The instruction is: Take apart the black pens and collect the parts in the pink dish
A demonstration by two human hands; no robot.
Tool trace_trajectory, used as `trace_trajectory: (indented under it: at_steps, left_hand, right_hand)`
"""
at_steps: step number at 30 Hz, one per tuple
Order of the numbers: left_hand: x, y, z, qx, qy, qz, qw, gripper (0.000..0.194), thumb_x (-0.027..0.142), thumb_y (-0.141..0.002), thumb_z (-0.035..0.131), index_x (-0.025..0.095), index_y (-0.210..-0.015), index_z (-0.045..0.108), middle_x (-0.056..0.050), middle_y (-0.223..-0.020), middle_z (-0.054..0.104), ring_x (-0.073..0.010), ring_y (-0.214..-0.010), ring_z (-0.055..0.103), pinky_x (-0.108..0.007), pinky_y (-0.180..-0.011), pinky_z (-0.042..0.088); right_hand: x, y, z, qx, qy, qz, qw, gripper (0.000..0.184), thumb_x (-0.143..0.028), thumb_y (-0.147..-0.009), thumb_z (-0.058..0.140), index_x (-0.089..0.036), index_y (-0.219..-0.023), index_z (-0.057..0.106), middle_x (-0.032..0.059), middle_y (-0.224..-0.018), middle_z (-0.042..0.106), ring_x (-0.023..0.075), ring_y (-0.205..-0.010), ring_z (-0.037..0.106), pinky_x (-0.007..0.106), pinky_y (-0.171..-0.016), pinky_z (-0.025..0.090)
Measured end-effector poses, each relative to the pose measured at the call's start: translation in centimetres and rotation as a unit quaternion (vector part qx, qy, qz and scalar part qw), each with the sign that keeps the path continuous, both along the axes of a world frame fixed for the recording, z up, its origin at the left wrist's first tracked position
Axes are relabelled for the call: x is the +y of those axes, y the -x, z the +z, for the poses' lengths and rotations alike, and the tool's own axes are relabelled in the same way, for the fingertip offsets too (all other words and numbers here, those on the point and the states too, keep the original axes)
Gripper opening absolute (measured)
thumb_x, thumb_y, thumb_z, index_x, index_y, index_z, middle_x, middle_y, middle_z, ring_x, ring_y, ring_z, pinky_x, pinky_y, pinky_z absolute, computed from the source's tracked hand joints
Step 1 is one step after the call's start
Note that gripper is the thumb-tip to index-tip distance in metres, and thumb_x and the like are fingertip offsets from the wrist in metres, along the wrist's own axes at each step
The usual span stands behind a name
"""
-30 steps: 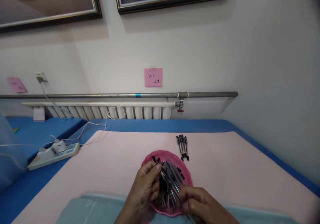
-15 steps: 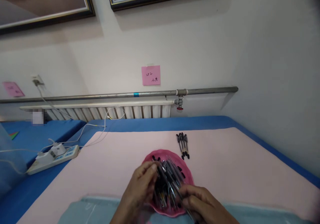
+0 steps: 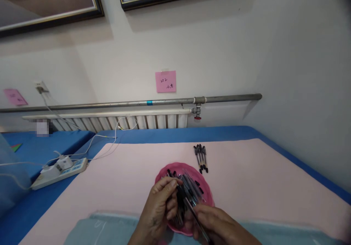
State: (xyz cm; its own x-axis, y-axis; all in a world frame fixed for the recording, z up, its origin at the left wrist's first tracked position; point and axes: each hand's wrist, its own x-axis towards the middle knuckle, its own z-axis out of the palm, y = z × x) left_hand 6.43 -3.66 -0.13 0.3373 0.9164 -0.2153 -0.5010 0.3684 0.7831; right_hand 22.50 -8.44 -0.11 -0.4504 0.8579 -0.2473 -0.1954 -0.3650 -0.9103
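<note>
A pen (image 3: 189, 204) with a black upper end and a clear barrel slants over the pink basket (image 3: 207, 186). My left hand (image 3: 160, 203) is closed, pinching the pen's black upper end between thumb and forefinger. Closed around the lower barrel is my right hand (image 3: 212, 219), slightly blurred, with some fingers hidden. Beneath both hands the basket holds many clear pen barrels (image 3: 193, 184) and small black pen parts. Beyond its rim, several pens with black ends (image 3: 201, 158) lie side by side on the pink sheet.
The pink sheet (image 3: 123, 175) covers a blue table (image 3: 175, 134). A light-blue cloth (image 3: 101, 228) lies along the near edge. At left is a white power strip (image 3: 60, 172) with cables. A radiator (image 3: 153, 121) and pipe (image 3: 170, 102) run along the wall behind.
My left hand has moved slightly right and now grips the pen's upper end. My right hand still holds the lower barrel, its fingers shifted along it. The pens on the sheet have not moved.
</note>
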Motion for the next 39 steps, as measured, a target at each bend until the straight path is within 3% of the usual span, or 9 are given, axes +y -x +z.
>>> trace_trajectory:
  at_steps: [2,6,10,14,19,26,30,35,39]
  left_hand:
    - [0.0,0.0,0.1,0.001,-0.002,0.001,1.0,0.03,0.036,-0.067,0.071,0.012,-0.083,0.062,0.011,-0.045,0.031,0.0004,-0.034,0.019,-0.013,-0.031,0.014]
    - [-0.1,0.1,0.3,0.01,-0.002,0.005,1.0,0.03,0.036,-0.067,0.071,0.012,-0.083,0.062,0.011,-0.046,0.032,0.0005,-0.034,0.02,-0.012,-0.03,0.014]
    - [-0.1,0.2,0.4,0.007,-0.006,0.009,1.0,0.031,0.036,-0.066,0.072,0.012,-0.083,0.062,0.01,-0.046,0.032,0.0007,-0.034,0.02,-0.012,-0.03,0.014]
    - [-0.1,0.2,0.4,0.005,-0.005,0.007,1.0,0.028,0.034,-0.068,0.071,0.012,-0.083,0.063,0.011,-0.045,0.031,0.0007,-0.034,0.02,-0.012,-0.031,0.014]
    - [-0.1,0.2,0.4,-0.004,-0.002,0.01,1.0,0.028,0.034,-0.067,0.071,0.012,-0.083,0.063,0.01,-0.046,0.033,0.0007,-0.034,0.021,-0.012,-0.03,0.014]
    - [-0.1,0.3,0.7,0.006,-0.004,0.01,1.0,0.028,0.034,-0.067,0.071,0.012,-0.082,0.063,0.01,-0.046,0.033,0.0006,-0.034,0.021,-0.012,-0.03,0.014]
    - [0.0,0.3,0.7,0.01,-0.005,0.006,1.0,0.029,0.035,-0.067,0.071,0.011,-0.082,0.063,0.01,-0.046,0.033,0.0008,-0.034,0.021,-0.012,-0.03,0.014]
    - [-0.1,0.0,0.4,0.027,0.003,0.02,0.999,0.032,0.036,-0.065,0.072,0.011,-0.08,0.062,0.011,-0.045,0.034,0.0012,-0.032,0.02,-0.012,-0.03,0.014]
    - [0.3,0.3,0.3,0.023,0.007,0.075,0.997,0.033,0.039,-0.062,0.075,0.013,-0.07,0.055,0.012,-0.042,0.031,0.001,-0.033,0.02,-0.012,-0.03,0.014]
  right_hand:
    - [0.1,-0.2,-0.2,0.0,0.003,0.01,1.0,0.038,-0.051,-0.07,0.059,-0.013,-0.071,0.06,0.0012,-0.06,0.056,0.0095,-0.051,0.046,0.021,-0.048,0.03]
    - [-0.4,0.1,-0.3,0.053,0.044,-0.05,0.996,0.026,-0.036,-0.063,0.07,-0.017,-0.067,0.052,-0.0039,-0.053,0.054,0.0061,-0.043,0.043,0.019,-0.045,0.027]
    - [-1.0,0.7,0.0,0.075,0.067,-0.048,0.994,0.033,-0.045,-0.073,0.059,-0.013,-0.079,0.059,0.006,-0.068,0.064,0.012,-0.055,0.056,0.021,-0.046,0.032]
    - [-0.8,0.8,0.1,0.072,0.056,-0.064,0.994,0.028,-0.04,-0.067,0.066,-0.014,-0.066,0.055,0.0009,-0.055,0.06,0.0086,-0.044,0.05,0.021,-0.046,0.034]
    - [-0.9,0.8,0.4,0.086,0.112,-0.077,0.987,0.028,-0.042,-0.073,0.062,-0.015,-0.078,0.055,0.0046,-0.069,0.066,0.0105,-0.053,0.057,0.019,-0.046,0.034]
    - [-0.7,0.8,0.3,0.108,0.096,-0.071,0.987,0.022,-0.032,-0.069,0.067,-0.016,-0.074,0.054,0.0008,-0.064,0.064,0.007,-0.044,0.052,0.018,-0.043,0.034]
    - [-0.8,0.9,0.1,0.089,0.104,-0.062,0.989,0.031,-0.043,-0.076,0.058,-0.012,-0.077,0.057,0.0049,-0.066,0.064,0.0084,-0.048,0.056,0.018,-0.042,0.032]
    - [-0.3,0.5,-0.8,0.015,0.04,-0.061,0.997,0.029,-0.042,-0.067,0.065,-0.017,-0.064,0.049,-0.0033,-0.048,0.055,0.0064,-0.037,0.044,0.019,-0.039,0.031]
    - [-0.1,0.1,-0.8,-0.094,-0.018,-0.073,0.993,0.022,-0.035,-0.064,0.064,-0.019,-0.065,0.049,-0.0068,-0.042,0.049,0.0067,-0.037,0.04,0.019,-0.039,0.027]
